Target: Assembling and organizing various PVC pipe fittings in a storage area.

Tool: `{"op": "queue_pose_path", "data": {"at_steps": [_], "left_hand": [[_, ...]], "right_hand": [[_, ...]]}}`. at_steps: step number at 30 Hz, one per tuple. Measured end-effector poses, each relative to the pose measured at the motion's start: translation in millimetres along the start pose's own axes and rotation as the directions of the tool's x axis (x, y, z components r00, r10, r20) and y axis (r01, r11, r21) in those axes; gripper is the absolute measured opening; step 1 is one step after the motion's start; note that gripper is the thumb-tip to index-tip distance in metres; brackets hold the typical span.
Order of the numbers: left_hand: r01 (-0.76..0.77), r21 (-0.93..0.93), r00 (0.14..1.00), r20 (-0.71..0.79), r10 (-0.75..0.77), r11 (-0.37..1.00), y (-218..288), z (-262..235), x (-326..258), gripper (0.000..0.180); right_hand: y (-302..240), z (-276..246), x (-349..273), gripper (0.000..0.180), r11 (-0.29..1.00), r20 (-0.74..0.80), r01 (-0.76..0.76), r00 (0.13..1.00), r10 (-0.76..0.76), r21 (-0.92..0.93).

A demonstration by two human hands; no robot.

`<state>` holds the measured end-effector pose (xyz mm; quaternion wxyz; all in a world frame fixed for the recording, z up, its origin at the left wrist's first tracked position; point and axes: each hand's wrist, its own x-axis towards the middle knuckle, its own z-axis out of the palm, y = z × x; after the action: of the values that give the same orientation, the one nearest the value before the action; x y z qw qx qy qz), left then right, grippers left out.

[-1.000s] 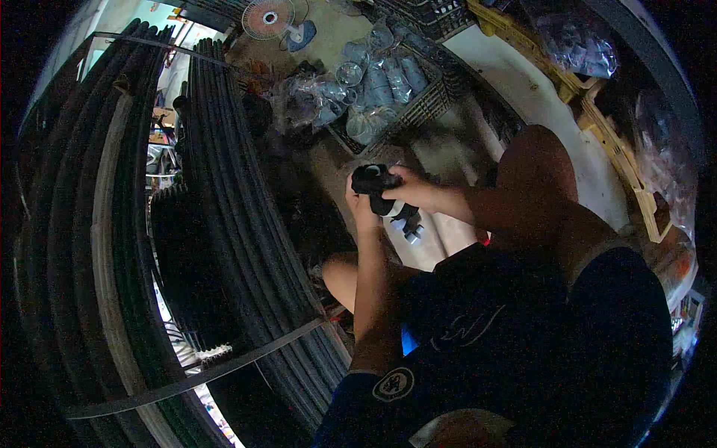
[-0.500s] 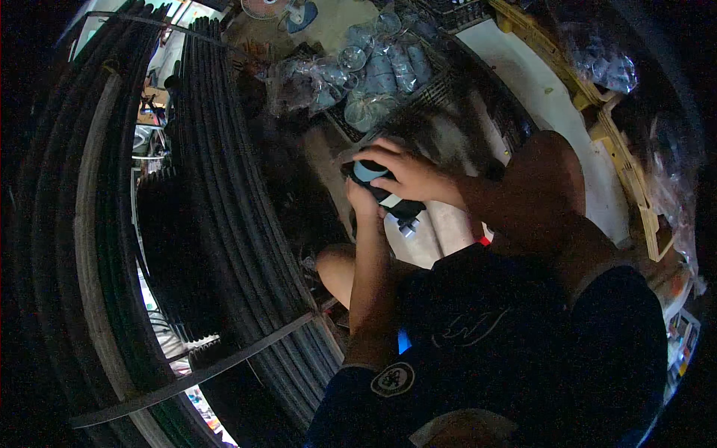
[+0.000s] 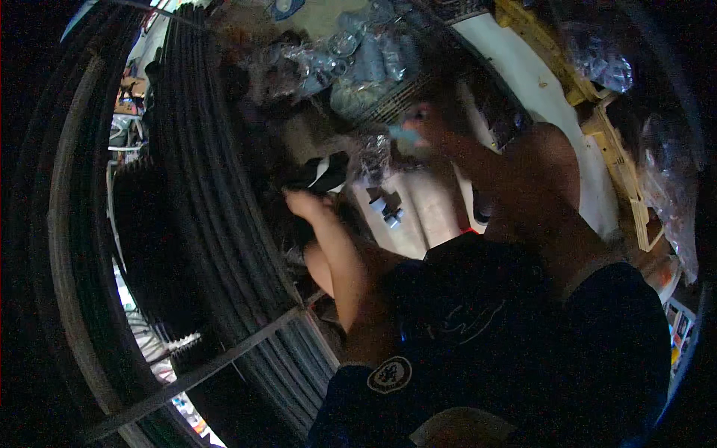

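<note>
My left hand (image 3: pixel 308 204) is closed on a black piece with a white stripe (image 3: pixel 326 173), held out to the left over a dark area. Farther right, my right hand (image 3: pixel 433 128) is raised and smeared by motion. A light blue piece (image 3: pixel 405 136) shows at its fingers and appears gripped; its exact kind is too blurred to name. Between the hands lies a crumpled clear plastic bag (image 3: pixel 371 158). Below it, a few small grey-white cylindrical parts (image 3: pixel 388 215) rest on a pale surface between my legs.
Long dark ribbed pipes (image 3: pixel 202 149) stand bundled on the left behind a metal bar (image 3: pixel 202 366). Ahead are bagged grey-blue parts (image 3: pixel 366 63) and a black crate (image 3: pixel 399 97). A yellow frame (image 3: pixel 620 168) and clear plastic wrapping (image 3: pixel 668 194) line the right.
My hands were together on the black piece with the light blue round part in it. They have separated, left hand leftward with the black piece, right hand up and right with the light blue piece.
</note>
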<state>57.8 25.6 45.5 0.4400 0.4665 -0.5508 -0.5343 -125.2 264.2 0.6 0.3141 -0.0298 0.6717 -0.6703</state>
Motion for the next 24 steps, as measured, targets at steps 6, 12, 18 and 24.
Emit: {"op": "queue_pose_path", "data": {"at_steps": [6, 12, 18, 24], "left_hand": [[0.379, -0.080, 0.925, 0.043, -0.377, 0.922, -3.8, 2.2, -19.5, 0.071], [0.130, -0.228, 0.992, 0.031, -0.126, 0.965, -65.0, -51.0, 48.7, 0.074], [0.244, -0.428, 0.962, -0.005, -0.272, 0.870, -26.5, -38.7, 12.6, 0.073], [0.323, -0.340, 0.934, -0.033, -0.355, 0.883, 19.4, -17.5, -21.0, 0.072]], "right_hand": [[28.7, 46.3, 49.8, 0.064, 0.723, -0.027, 0.244, 0.940, -0.341, -0.646], [18.9, 117.5, 96.5, 0.055, 0.406, 0.327, 0.643, 0.718, -0.614, -0.650], [100.5, 106.6, 111.3, 0.048, 0.820, 0.064, 0.478, 0.873, -0.484, -0.315], [128.1, 73.4, 89.3, 0.032, 0.449, -0.179, 0.271, 0.955, -0.237, 0.851]]}}
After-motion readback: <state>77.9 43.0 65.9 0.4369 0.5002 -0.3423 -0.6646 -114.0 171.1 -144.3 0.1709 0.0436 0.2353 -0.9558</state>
